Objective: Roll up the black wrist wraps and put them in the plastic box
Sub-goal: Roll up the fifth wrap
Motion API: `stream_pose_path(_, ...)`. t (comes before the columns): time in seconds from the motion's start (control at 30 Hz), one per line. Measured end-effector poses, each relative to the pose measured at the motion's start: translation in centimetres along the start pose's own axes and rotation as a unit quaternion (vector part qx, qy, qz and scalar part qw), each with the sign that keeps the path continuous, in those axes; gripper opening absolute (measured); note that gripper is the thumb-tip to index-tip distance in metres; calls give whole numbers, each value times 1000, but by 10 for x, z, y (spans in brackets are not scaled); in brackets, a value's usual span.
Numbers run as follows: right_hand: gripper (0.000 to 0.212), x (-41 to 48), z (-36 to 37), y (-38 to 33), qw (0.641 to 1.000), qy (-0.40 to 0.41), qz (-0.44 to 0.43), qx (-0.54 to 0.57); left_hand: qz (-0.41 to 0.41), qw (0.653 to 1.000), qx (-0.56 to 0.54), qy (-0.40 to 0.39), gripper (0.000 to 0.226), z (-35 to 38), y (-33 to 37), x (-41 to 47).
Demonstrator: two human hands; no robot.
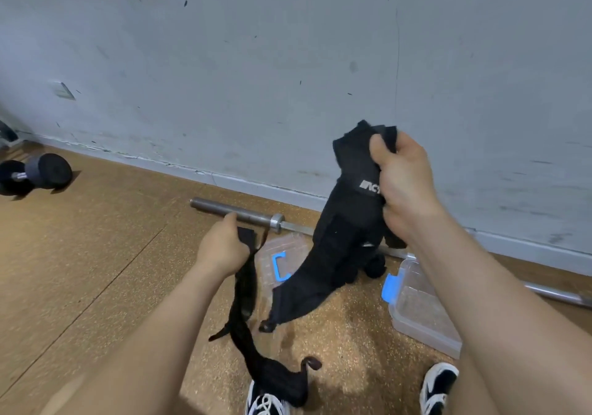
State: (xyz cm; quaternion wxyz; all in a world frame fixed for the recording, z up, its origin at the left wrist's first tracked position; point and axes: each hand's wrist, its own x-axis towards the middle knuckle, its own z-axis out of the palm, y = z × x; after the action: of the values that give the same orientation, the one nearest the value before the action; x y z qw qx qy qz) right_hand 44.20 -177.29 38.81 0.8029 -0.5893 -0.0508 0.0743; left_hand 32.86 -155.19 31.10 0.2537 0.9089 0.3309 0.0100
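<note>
My right hand (405,187) grips the top end of a black wrist wrap (333,254) with a white logo, held up in front of the wall so its length hangs down to the floor. My left hand (222,248) grips the end of a second black wrist wrap (246,318), which trails down toward my left shoe. The clear plastic box (419,312) with a blue latch lies on the floor under my right forearm. Its clear lid (282,254) with a blue handle lies flat between the two wraps.
A steel barbell (240,214) lies along the base of the grey wall, running right behind the box. A black dumbbell (35,172) rests at the far left. My shoes (440,386) stand at the bottom edge on the cork-coloured floor.
</note>
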Motion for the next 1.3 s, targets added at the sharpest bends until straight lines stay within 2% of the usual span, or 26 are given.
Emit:
stream_pose_path(0.03,11,-2,6,4,1000,-18,0,-24,37,996,-77,24,52,-6,13,-3)
stream_pose_path(0.1,10,-5,16,11,997,-51,-2,-57,103,956,-274,19,34,-19,43,-18)
stream_pose_path(0.13,10,-6,19,13,996,-64,-5,-66,120,930,-346,-16,26,-24,59,-29)
stream_pose_path(0.2,10,-10,23,18,994,-85,-15,-70,136,890,-421,-107,31,-28,79,-46)
stream_pose_path(0.3,8,-13,26,18,995,-87,-19,-48,158,872,-429,-177,46,-16,88,-53)
stream_pose_path(0.43,6,-11,21,17,997,-52,-17,-46,168,887,-403,-150,37,-5,88,-44)
stream_pose_path(0.53,8,-10,20,21,998,-23,-20,-64,170,893,-389,-149,44,-2,86,-44)
stream_pose_path(0.67,8,-6,20,20,999,8,-9,-32,169,901,-381,-119,19,1,83,-44)
stream_pose_path(0.73,20,-7,20,19,998,-37,47,-12,161,899,-401,-68,13,-1,84,-45)
stream_pose_path(0.8,29,-12,20,19,985,-113,118,-49,141,891,-432,-21,12,-4,84,-44)
stream_pose_path(0.87,25,-19,21,22,968,-172,154,-99,114,880,-460,10,14,-7,83,-40)
stream_pose_path(0.93,16,-22,24,27,965,-175,135,-143,87,868,-489,25,16,-8,84,-38)
stream_pose_path(1.03,12,-21,30,36,976,-102,66,-183,83,842,-532,-41,18,-5,87,-40)
stream_pose_path(1.13,9,-18,33,40,979,-28,-2,-203,104,851,-502,-114,43,1,87,-43)
stream_pose_path(1.17,9,-17,33,39,979,-15,-19,-203,105,855,-493,-127,44,1,87,-43)
stream_pose_path(1.23,9,-17,33,38,981,-10,-27,-190,103,857,-491,-118,36,0,87,-44)
stream_pose_path(1.3,15,-17,32,35,980,-39,-4,-193,99,853,-506,-80,31,-3,89,-44)
